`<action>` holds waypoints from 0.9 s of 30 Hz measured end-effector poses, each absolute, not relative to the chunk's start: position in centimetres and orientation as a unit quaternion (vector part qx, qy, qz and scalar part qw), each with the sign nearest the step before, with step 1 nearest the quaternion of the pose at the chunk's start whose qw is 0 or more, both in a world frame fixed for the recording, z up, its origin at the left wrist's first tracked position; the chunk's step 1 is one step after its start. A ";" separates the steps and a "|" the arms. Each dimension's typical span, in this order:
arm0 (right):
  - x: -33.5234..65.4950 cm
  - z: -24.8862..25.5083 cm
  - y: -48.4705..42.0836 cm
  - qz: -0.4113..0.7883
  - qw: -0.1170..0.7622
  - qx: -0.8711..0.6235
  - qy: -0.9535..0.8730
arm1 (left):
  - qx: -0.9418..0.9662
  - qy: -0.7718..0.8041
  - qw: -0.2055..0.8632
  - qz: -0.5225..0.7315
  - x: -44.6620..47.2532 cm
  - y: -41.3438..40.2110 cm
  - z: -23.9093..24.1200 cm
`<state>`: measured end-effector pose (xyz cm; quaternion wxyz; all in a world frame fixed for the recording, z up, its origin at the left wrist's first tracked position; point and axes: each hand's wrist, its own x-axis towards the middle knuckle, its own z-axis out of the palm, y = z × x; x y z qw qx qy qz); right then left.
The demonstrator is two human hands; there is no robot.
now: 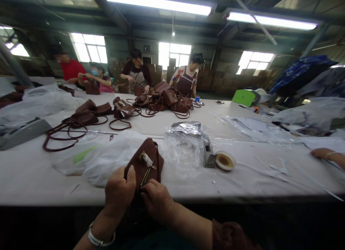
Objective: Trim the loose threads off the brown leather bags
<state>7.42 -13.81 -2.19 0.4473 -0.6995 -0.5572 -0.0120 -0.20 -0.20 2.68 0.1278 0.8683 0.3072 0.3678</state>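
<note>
A small brown handbag [146,153] is tilted up at the near edge of the table, between my two hands. Wrapped round its left side is my left hand [120,187], thumb on the front, a bangle at the wrist. My right hand [157,199] pinches at the lower end of the bag's gold zipper [147,176]; whether the fingertips hold the slider or the bag's edge is hidden. White wrapping covers part of the gold clasp [145,158]. Behind the bag lies a crumpled white plastic bag [107,160].
Clear plastic film [183,149] lies beside a grey tape dispenser [209,154] and a round dish [225,160]. Brown handbags [169,98] with looped straps pile farther back, near several co-workers. Another person's hand [322,153] rests at the right. A green box [244,97] stands behind.
</note>
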 end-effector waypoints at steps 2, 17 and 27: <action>9.0 -2.0 -13.6 -0.011 0.465 -0.703 -0.538 | 0.873 0.299 0.133 0.363 -0.5 -0.2 2.7; 13.4 -2.9 -9.6 0.016 0.412 -0.807 -0.421 | 0.878 0.285 0.142 0.358 -0.6 -1.0 3.0; 12.7 -3.4 -9.1 0.044 0.435 -0.814 -0.382 | 0.864 0.263 0.205 0.378 -0.6 -1.8 2.8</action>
